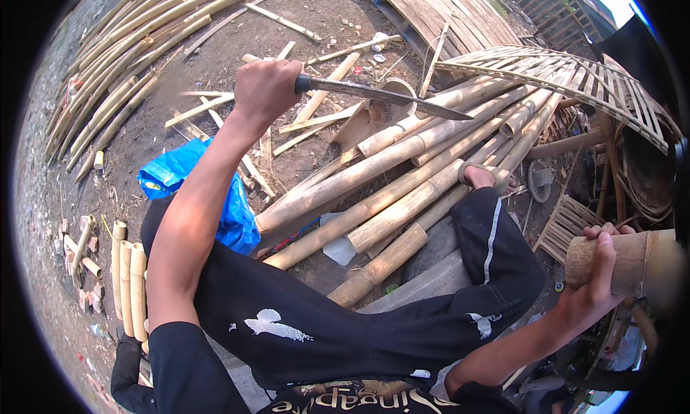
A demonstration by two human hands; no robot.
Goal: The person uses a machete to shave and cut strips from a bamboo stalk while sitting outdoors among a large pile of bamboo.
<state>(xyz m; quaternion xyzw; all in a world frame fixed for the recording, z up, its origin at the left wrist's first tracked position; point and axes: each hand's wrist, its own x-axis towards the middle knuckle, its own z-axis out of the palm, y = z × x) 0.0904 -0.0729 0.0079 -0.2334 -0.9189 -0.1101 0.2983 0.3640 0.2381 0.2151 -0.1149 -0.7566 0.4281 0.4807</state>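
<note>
My left hand (265,89) is raised and closed round the dark handle of a machete (384,95). Its long blade points right, over the bamboo poles (388,159) in front of me. At the right side, my right hand (600,267) grips a thick cut length of bamboo (582,261), thumb along one side and fingers round the other. The far end of that piece runs toward the rim, partly blurred. My legs, in black trousers (359,328), are bent and spread, one sandalled foot (478,175) beside the poles.
Long bamboo poles (136,51) lie stacked at the far left, short lengths (128,274) nearer. A blue plastic bag (233,213) sits beside my left leg. Split strips (334,83) litter the dirt. A slatted bamboo frame (560,60) and a plank platform (449,11) stand beyond.
</note>
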